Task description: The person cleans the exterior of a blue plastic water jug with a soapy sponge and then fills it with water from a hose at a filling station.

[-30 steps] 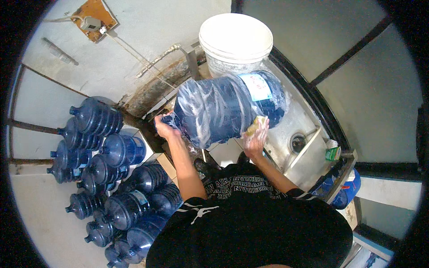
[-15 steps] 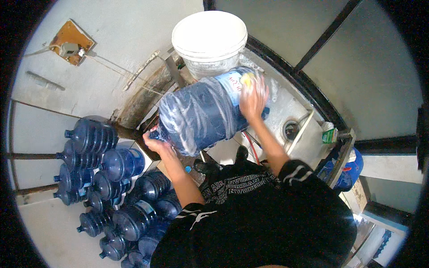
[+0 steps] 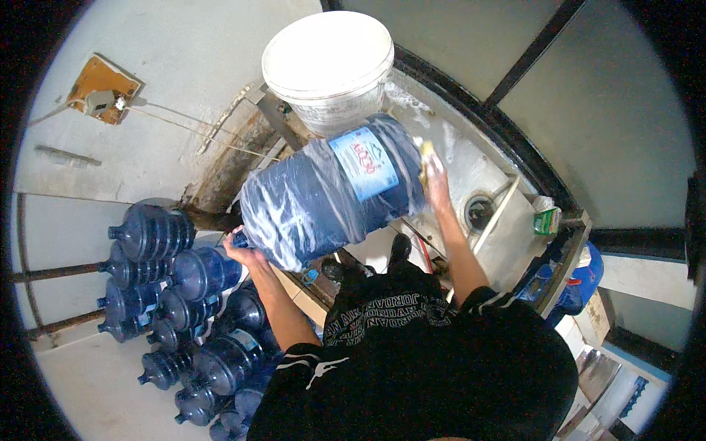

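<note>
A large blue water jug (image 3: 305, 198), streaked with white suds, lies sideways between my hands above the edge of a metal sink (image 3: 507, 250). My left hand (image 3: 246, 248) is closed round its neck at the lower left. At the other end, my right hand (image 3: 437, 180) presses a yellow sponge (image 3: 426, 158) against the jug's base; foam covers the fingers. A light blue label (image 3: 365, 163) faces up on the jug's side.
A white lidded bucket (image 3: 327, 66) stands behind the jug. Several blue jugs (image 3: 202, 272) are stacked at the left. The sink has a round drain (image 3: 479, 212); a green-and-white packet (image 3: 546, 220) sits by its right edge. A wall socket board (image 3: 107, 88) has cords.
My right hand with the sponge has moved from the jug's labelled side to its base end. The jug has shifted slightly left and turned, so its label shows fully.
</note>
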Action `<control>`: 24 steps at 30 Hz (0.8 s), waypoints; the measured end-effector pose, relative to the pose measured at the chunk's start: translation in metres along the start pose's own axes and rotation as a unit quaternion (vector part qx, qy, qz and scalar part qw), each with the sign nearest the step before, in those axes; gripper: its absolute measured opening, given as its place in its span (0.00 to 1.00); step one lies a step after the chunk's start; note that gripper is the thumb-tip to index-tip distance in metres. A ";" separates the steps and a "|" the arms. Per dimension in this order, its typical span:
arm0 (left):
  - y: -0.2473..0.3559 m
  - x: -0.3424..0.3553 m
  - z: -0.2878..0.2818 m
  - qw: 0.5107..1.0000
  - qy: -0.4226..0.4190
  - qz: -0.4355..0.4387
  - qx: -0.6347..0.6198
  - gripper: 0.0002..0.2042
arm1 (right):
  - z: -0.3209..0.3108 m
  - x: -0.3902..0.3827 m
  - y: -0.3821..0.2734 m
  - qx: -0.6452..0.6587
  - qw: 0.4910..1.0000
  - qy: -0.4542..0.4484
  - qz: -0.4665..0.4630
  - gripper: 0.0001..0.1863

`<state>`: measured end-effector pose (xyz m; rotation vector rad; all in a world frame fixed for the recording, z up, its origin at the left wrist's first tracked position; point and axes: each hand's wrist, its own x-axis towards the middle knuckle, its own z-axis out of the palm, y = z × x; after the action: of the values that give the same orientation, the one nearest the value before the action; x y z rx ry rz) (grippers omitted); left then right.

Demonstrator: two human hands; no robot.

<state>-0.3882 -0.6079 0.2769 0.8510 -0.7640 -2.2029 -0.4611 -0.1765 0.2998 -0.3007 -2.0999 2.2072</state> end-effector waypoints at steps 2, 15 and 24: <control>0.002 -0.009 -0.009 1.000 -0.020 0.012 -0.010 0.09 | 0.012 0.024 -0.020 -0.034 0.996 -0.079 -0.038 0.25; -0.006 0.016 -0.056 0.993 -0.007 -0.117 -0.015 0.21 | -0.028 -0.001 0.132 0.123 0.952 -0.108 0.261 0.27; 0.000 -0.003 -0.030 0.986 -0.069 -0.148 -0.043 0.14 | 0.028 0.071 -0.012 0.176 0.965 -0.179 0.074 0.24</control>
<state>-0.3645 -0.6145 0.2592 0.8174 -0.6330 -2.5605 -0.5374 -0.1894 0.3071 -0.0311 -1.8214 2.8489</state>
